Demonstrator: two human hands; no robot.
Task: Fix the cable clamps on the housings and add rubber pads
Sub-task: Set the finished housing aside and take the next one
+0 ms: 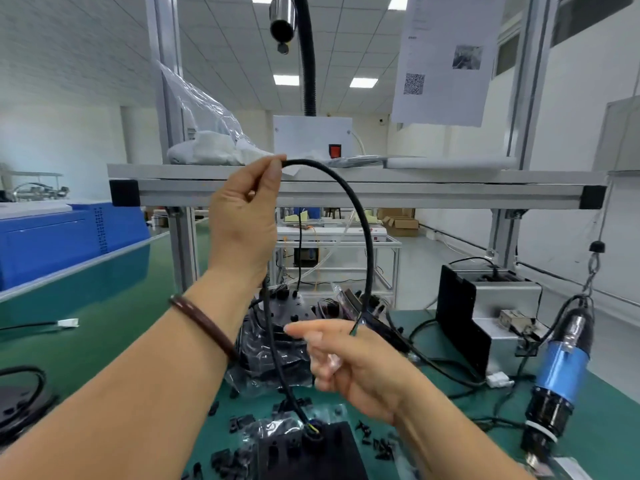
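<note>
My left hand [242, 220] is raised in front of the shelf and pinches a black sleeved cable [360, 216] between thumb and fingers. From there the cable arches right and down to my right hand [353, 362], which holds its lower part together with a small clear plastic bag. The cable's other run drops behind my left wrist to a black housing [311, 445] at the bottom centre of the green mat. Small black cable clamps [239, 424] lie scattered around the housing. More black housings in plastic bags [273, 358] are piled behind.
A blue electric screwdriver [561, 368] hangs on a chain at the right. A black and silver machine [485, 306] stands at the back right. An aluminium shelf [346, 192] crosses at head height. A blue crate [52, 244] sits at the left.
</note>
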